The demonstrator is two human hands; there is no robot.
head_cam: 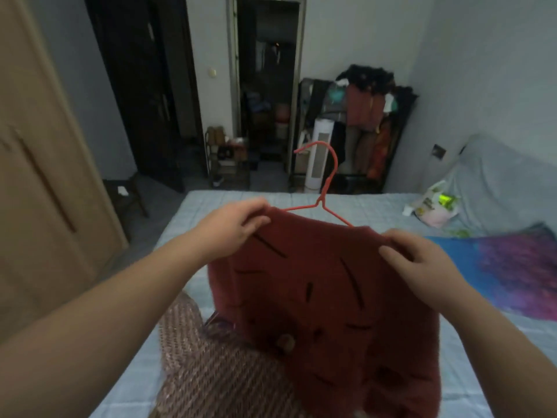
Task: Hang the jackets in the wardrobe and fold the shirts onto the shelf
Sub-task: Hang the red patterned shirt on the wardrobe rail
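Fuzzy red jacket on thin wire hanger, pinched by left hand and right hand

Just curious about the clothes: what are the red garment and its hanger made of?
Garment: looks like thick, fuzzy knit or fleece, matte dark red; the surface is soft and nappy, though blur leaves it open. Hanger: thin wire, apparently with a smooth red coating; it is slim and twisted at the neck.
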